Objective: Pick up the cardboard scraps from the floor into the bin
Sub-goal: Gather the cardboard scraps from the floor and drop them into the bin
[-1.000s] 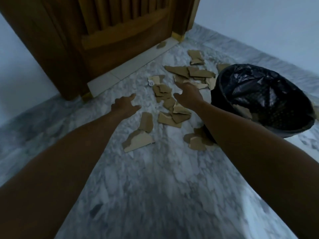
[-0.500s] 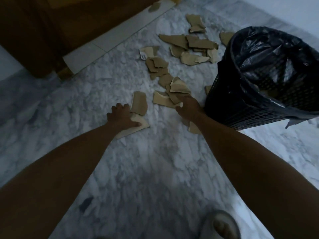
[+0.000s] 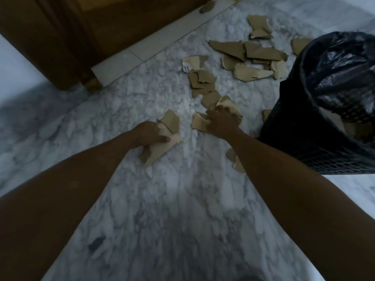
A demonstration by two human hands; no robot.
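Several torn brown cardboard scraps lie scattered on the marble floor [image 3: 182,199]. My left hand [image 3: 147,134] grips a large pale scrap [image 3: 160,149], thumb pressed on top; a darker scrap [image 3: 171,120] lies just above it. My right hand [image 3: 221,123] presses down with curled fingers on a small pile of scraps [image 3: 199,122] beside the bin. The black mesh bin [image 3: 316,151], lined with a black bag [image 3: 341,74], stands at the right with some cardboard inside. More scraps [image 3: 253,61] lie farther away, and one small piece [image 3: 236,163] shows under my right forearm.
A wooden door [image 3: 111,27] and a pale threshold strip [image 3: 142,55] run across the top left. A white wall meets the floor at the left edge. A dark mark [image 3: 96,242] sits on the floor near my left arm.
Both hands have gone down to the floor. My left hand has closed on the large pale scrap, and my right hand has moved onto the pile beside the bin. The view has tilted downward.
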